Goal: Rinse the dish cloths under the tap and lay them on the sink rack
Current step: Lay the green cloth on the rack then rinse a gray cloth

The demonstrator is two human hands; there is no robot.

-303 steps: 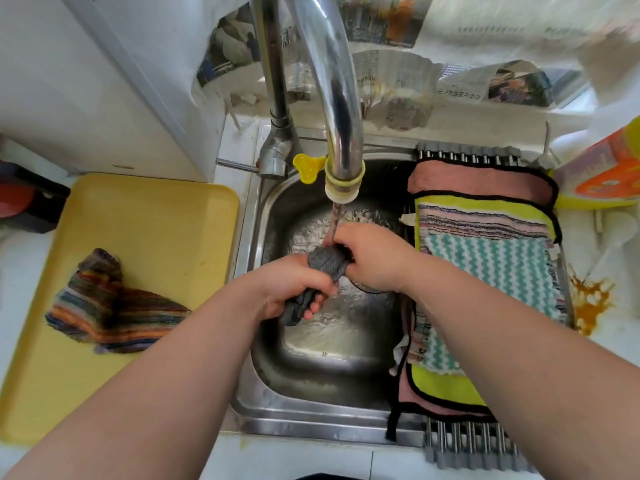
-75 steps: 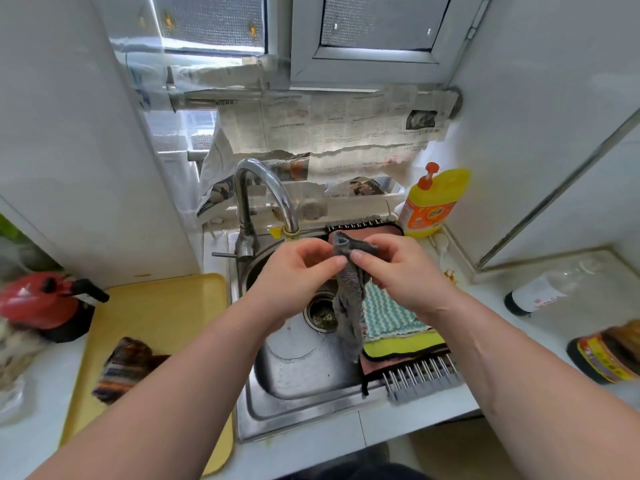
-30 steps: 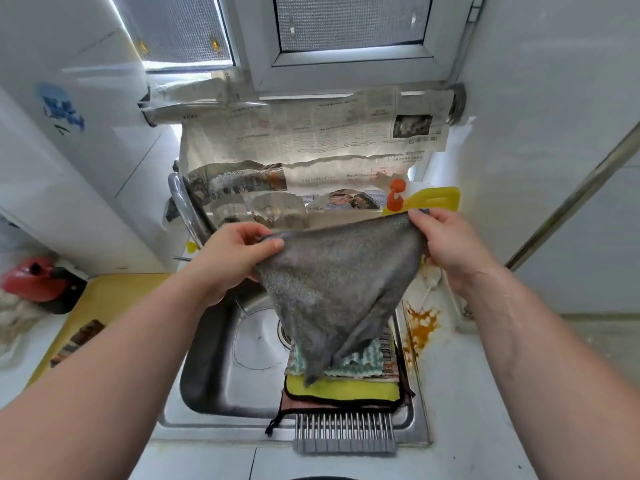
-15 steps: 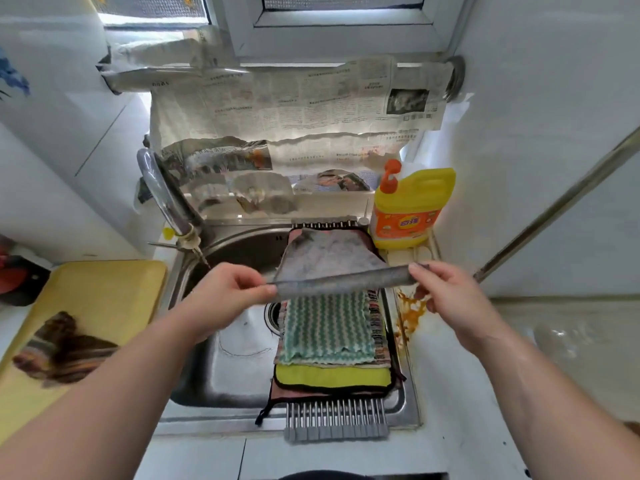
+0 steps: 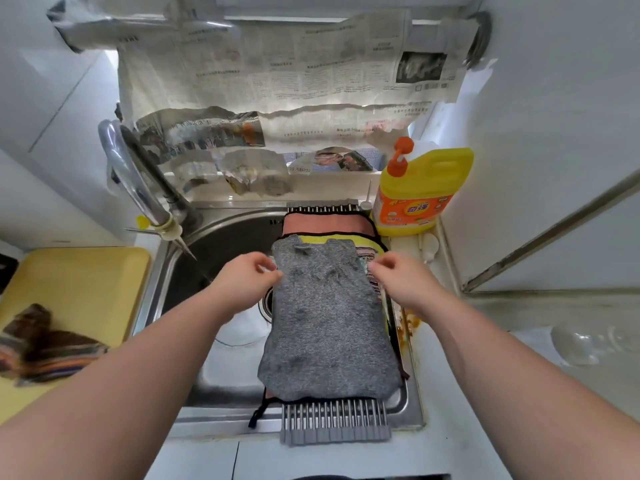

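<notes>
- Grey knitted dish cloth (image 5: 329, 327) lies spread flat on other cloths (image 5: 325, 225) over the grey slatted sink rack (image 5: 334, 424), on the right side of the steel sink (image 5: 221, 375).
- My left hand (image 5: 242, 282): fingertips at the cloth's left edge; I cannot tell whether they pinch it or only touch.
- My right hand (image 5: 401, 282): loosely curled, holding nothing, just beside the right edge.
- Striped crumpled cloth (image 5: 41, 344) on the yellow tray (image 5: 79, 282), left.

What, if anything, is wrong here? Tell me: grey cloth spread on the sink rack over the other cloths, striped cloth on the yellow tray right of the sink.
The head view shows the yellow tray with the striped cloth left of the sink, not right. The grey cloth is spread on the sink rack over the other cloths.
</notes>
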